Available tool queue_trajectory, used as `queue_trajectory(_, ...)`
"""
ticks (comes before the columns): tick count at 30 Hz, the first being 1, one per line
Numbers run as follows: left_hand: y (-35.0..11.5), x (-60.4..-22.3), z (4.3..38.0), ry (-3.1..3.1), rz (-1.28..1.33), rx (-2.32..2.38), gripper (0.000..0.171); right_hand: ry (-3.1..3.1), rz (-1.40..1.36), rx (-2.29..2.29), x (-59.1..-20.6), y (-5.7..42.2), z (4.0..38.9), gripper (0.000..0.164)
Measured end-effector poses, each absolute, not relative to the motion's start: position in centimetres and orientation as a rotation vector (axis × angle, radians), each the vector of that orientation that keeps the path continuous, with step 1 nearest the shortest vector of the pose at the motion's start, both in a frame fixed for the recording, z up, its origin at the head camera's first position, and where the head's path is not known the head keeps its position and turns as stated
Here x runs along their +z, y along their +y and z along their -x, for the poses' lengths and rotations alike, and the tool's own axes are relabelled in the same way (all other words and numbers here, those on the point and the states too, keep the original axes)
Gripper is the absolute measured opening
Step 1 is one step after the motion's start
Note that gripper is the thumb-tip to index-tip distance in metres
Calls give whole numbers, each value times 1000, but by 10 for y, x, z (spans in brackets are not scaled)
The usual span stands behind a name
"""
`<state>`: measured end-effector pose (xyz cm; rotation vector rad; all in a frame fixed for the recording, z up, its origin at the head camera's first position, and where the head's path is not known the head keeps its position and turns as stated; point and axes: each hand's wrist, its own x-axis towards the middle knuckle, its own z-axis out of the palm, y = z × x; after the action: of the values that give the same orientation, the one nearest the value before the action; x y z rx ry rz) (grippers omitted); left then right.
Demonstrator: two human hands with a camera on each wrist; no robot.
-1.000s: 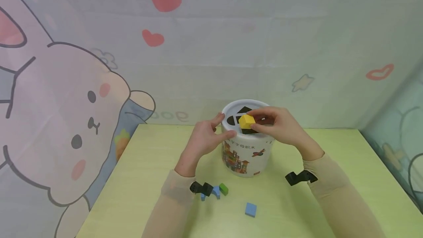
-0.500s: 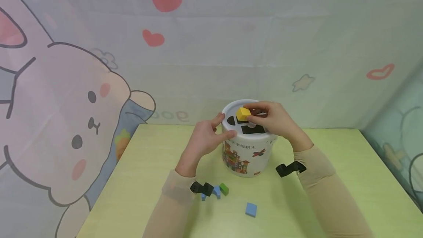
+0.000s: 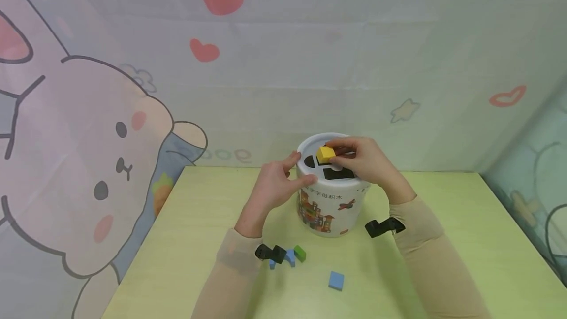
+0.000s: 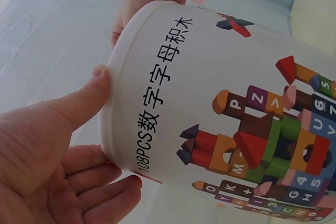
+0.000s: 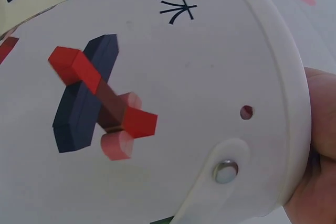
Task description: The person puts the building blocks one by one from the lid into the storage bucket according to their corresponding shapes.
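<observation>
A white toy-block bucket [image 3: 331, 213] stands upright on the table, printed with colourful block buildings. Its white lid [image 3: 308, 148] has several dark shaped openings. My left hand [image 3: 276, 181] holds the bucket's left side at the rim, thumb toward the front; in the left wrist view the thumb [image 4: 89, 95] presses the rim. Over the lid, my right hand [image 3: 366, 161] pinches a yellow block [image 3: 325, 154] between thumb and fingers, and the block overlaps one opening. From the right wrist the block is hidden behind the bucket.
In front of the bucket lie a green block [image 3: 299, 253], a blue arch-like piece [image 3: 290, 258] partly hidden by the left wrist camera [image 3: 271, 253], and a flat blue square block [image 3: 336, 280]. A printed cloth [image 3: 283, 102] hangs behind the table [image 3: 212, 201].
My right hand has moved left and slightly back across the lid with the yellow block, then lowered it a little. The left hand keeps its place on the bucket.
</observation>
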<state>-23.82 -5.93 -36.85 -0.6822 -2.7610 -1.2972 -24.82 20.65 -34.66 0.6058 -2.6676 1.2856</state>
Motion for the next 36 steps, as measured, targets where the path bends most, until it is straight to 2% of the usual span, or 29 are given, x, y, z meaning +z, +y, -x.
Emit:
queue_trajectory(26, -57, -370, 237, -2759, 654, -1364, 84, -2729, -551, 1328, -344, 207, 243, 39)
queue_trajectory(36, -56, -369, 235, -2752, 676, -1349, 82, -2605, -420, 1459, -347, 212, 239, 38)
